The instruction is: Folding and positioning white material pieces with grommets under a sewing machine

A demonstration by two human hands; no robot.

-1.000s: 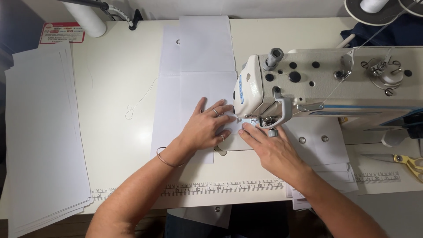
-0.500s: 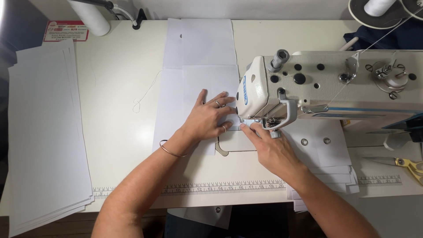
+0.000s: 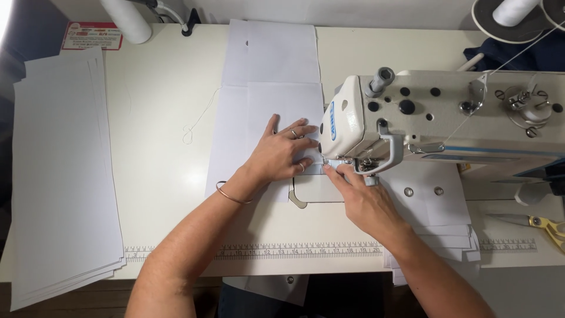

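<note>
The person is pressing the left hand flat, fingers spread, on a white fabric panel lying on the cream surface, just left of the head of a white industrial sewing machine. The right hand is resting below the needle area, its fingertips touching the panel's near edge right at the presser foot. Neither hand is closing a grip: both are lying open, palms down, pinning the cloth rather than pinching it.

The panel is looking thin, light and limp, likely to wrinkle or slide on the smooth surface, so flat pressure close to the foot seems the sound way to control it; its edges would be the place to pinch if lifting. Its long axis is running away from the person, from the needle plate toward the far edge of the surface, with the near end under the hands.

A stack of similar white panels is lying well apart on the left, more pieces are sitting under the right forearm, and yellow-handled scissors are lying at the far right.
</note>
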